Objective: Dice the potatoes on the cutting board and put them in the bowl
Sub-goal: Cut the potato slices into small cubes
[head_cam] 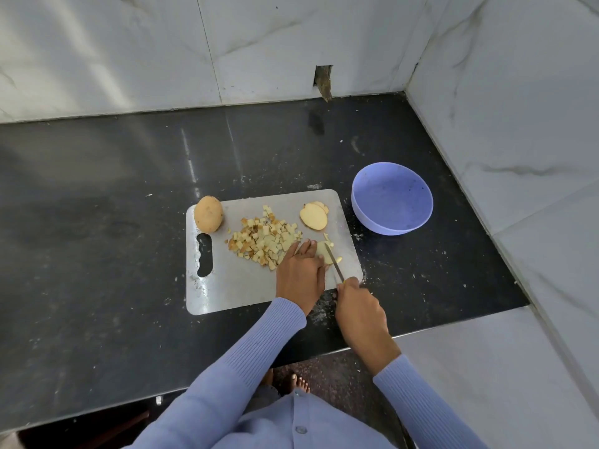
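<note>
A grey cutting board [233,286] lies on the black counter. A pile of diced potato [264,241] sits at its middle. A whole potato [208,213] stands at the board's far left corner, and potato slices [313,216] lie at the far right. My left hand [301,270] presses on a potato piece [322,249] near the board's right edge. My right hand [359,306] grips a knife [334,262], whose blade lies across that piece. A purple bowl [392,199] stands right of the board and looks empty.
Marble walls [518,124] close the counter at the back and on the right. Potato crumbs speckle the counter [97,222] around the board. The counter's front edge runs just below my hands, with my feet visible beneath.
</note>
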Motion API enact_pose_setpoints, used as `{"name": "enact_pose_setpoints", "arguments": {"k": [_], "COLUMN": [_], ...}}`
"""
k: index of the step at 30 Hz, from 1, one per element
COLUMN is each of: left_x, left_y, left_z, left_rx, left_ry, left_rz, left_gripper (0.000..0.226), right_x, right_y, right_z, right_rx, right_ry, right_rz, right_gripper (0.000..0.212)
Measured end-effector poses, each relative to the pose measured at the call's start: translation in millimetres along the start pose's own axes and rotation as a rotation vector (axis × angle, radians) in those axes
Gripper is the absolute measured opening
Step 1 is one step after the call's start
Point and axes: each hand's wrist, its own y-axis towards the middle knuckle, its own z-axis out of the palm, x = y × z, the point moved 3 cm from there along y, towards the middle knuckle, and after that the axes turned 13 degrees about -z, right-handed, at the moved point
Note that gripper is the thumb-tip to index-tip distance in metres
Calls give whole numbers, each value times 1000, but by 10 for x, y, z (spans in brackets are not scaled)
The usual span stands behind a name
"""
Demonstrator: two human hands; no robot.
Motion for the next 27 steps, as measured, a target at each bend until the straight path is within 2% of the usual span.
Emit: {"name": "enact_pose_setpoints", "arguments": {"k": [3, 10, 15, 19, 27], "left_x": [9, 31, 52, 47, 40], "left_y": [-12, -40, -84, -66, -49], "left_z": [12, -1, -8, -38, -71], "left_rx": [8, -3, -17, -77, -27], "left_ry": [4, 15, 85, 49, -18], "left_rz": [-16, -11, -2, -4, -67], "left_gripper": [10, 31, 17, 10, 9], "right_x": [-96, -183, -161, -28, 116], "right_y": [-225, -262, -251, -145, 124], "right_z": [91, 109, -13, -133, -119], "right_rx": [20, 14, -40, -102, -43], "right_ry": [-26, 38, 103, 83, 56], "right_rz": [3, 45, 26, -51, -42], "right_gripper": [24, 24, 30, 33, 31]}}
